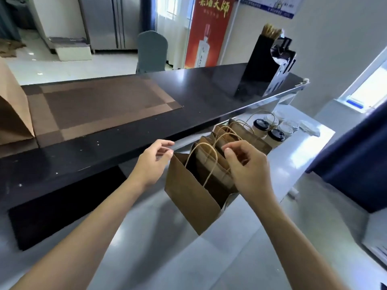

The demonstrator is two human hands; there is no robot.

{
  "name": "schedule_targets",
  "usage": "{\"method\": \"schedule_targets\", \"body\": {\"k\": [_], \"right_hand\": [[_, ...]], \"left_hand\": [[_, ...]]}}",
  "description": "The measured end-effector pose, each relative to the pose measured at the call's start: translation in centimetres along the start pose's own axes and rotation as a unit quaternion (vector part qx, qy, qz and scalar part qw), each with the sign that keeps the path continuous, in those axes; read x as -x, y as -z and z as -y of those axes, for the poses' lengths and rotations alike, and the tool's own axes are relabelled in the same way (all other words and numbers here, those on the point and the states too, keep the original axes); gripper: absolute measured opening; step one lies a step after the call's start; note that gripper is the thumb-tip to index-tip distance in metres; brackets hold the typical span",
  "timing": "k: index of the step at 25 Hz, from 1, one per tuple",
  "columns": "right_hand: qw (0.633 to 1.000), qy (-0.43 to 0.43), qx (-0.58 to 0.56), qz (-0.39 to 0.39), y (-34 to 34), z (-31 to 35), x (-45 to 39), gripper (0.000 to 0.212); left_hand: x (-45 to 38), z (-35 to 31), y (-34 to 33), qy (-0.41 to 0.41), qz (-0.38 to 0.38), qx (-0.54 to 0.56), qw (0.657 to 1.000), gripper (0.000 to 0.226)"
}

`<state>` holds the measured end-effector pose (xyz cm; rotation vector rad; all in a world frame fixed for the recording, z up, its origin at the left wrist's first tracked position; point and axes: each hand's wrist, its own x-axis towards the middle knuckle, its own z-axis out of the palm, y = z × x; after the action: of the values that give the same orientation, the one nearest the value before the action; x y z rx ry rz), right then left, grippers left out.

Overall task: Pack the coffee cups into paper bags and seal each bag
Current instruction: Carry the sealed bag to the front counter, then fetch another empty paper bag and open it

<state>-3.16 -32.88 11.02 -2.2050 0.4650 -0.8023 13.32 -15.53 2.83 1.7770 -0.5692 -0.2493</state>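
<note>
Both hands were up at the mouth of the nearest brown kraft paper bag with twisted paper handles (189,192), standing open on the pale steel counter (167,248): the left hand (154,164) hovered by its left rim with fingers loosely curled and holding nothing, and the right hand (246,166) looked to be pinching the right rim, though the contact was hidden. The black-lidded cream coffee cups (269,132) waited behind the row of bags. Best, I judged, to spread both rims evenly so a cup could drop in upright.
</note>
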Motion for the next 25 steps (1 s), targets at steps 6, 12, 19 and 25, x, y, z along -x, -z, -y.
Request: {"method": "schedule_targets", "body": {"k": [6, 12, 19, 25], "right_hand": [[0.992, -0.107, 0.042, -0.059, -1.9, -5.1, 8.0, 0.023], [0.976, -0.217, -0.025, -0.011, -3.6, -6.1, 10.3, 0.042], [0.965, -0.254, -0.019, 0.053, -2.8, -7.4, 9.3, 0.031], [0.958, -0.272, -0.017, 0.094, -2.1, -7.0, 9.6, 0.052]], "left_hand": [[-1.4, 0.5, -0.9, -0.003, 0.054, -0.017, 0.998, 0.024], [-1.2, 1.4, -1.3, 0.013, 0.101, -0.027, 0.994, 0.028], [1.5, 1.6, -0.3, 0.031, 0.115, -0.084, 0.989, 0.030], [4.3, 1.6, 0.6, 0.025, 0.156, -0.130, 0.979, 0.058]]}}
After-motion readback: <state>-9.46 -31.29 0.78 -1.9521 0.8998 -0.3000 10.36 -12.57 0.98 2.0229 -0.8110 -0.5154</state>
